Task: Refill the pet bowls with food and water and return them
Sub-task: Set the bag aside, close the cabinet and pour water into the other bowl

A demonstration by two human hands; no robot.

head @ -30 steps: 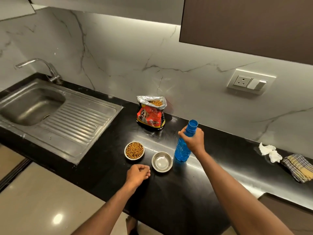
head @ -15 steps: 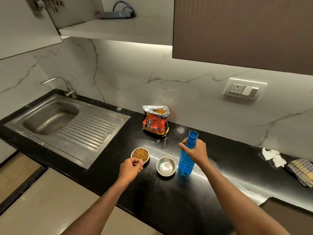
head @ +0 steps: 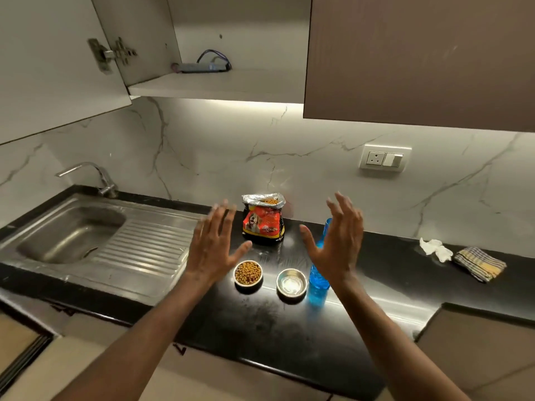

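Observation:
Two small steel bowls stand side by side on the black counter (head: 260, 322). The left bowl (head: 248, 273) is full of brown kibble; the right bowl (head: 291, 284) holds clear water. A blue water bottle (head: 317, 287) stands upright just right of the water bowl, partly hidden behind my right hand (head: 337, 241). Behind the bowls, an open red pet food bag (head: 263, 221) stands by the wall. My left hand (head: 214, 244) and my right hand are raised above the counter, fingers spread, holding nothing.
A steel sink (head: 69, 235) with drainboard and tap (head: 95, 175) lies to the left. A white crumpled tissue (head: 435, 248) and a checked cloth (head: 479, 263) lie at the far right. An open wall cabinet (head: 208, 82) hangs overhead, a socket (head: 385, 159) on the wall.
My right hand let go of the blue bottle and rose. My left hand left the kibble bowl and lifted, fingers spreading. The view tilted upward.

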